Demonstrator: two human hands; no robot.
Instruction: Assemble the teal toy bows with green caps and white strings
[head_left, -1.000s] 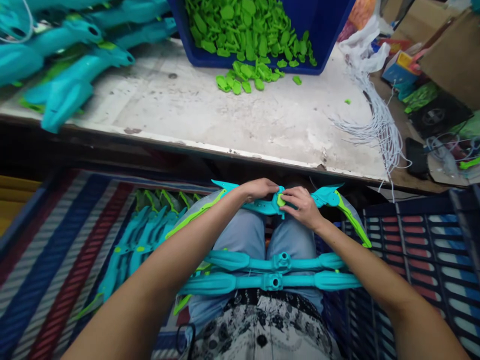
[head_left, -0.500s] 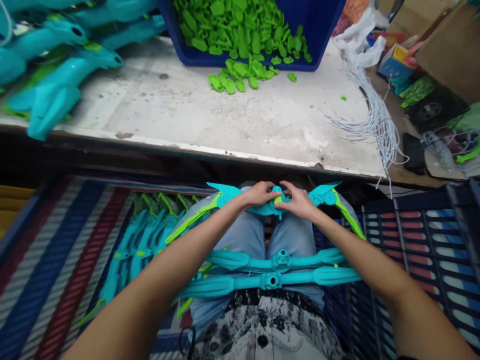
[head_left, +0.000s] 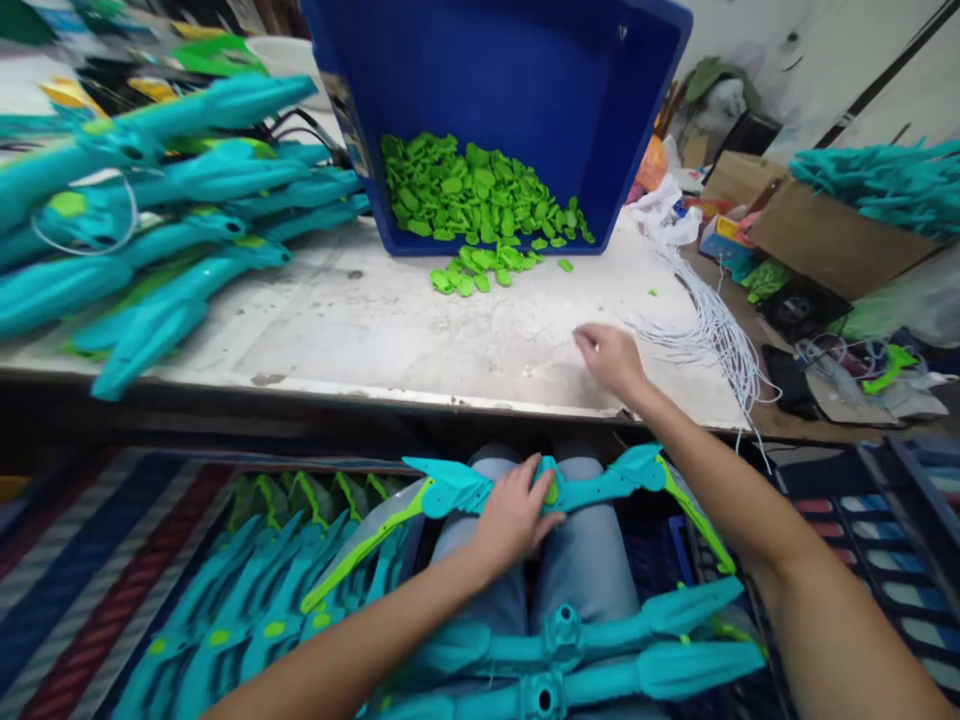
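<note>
A teal and green toy bow (head_left: 600,482) lies across my knees. My left hand (head_left: 514,515) grips its middle, where a small green piece sits. My right hand (head_left: 611,358) is raised over the white table (head_left: 390,335), fingers loosely curled, with nothing visible in them; it is short of the spilled green plastic pieces (head_left: 480,270). Two more teal bow bodies (head_left: 600,650) rest on my lap nearer my body.
A tilted blue bin (head_left: 510,80) holds many green pieces at the table's back. Teal bow parts (head_left: 150,230) are piled on the left. White strings (head_left: 712,330) hang over the right edge. Finished bows (head_left: 262,600) fill a striped bag at my left.
My right hand has let go of the bow and moved up over the table. The camera has tilted up, showing more of the bin. My left hand still holds the bow.
</note>
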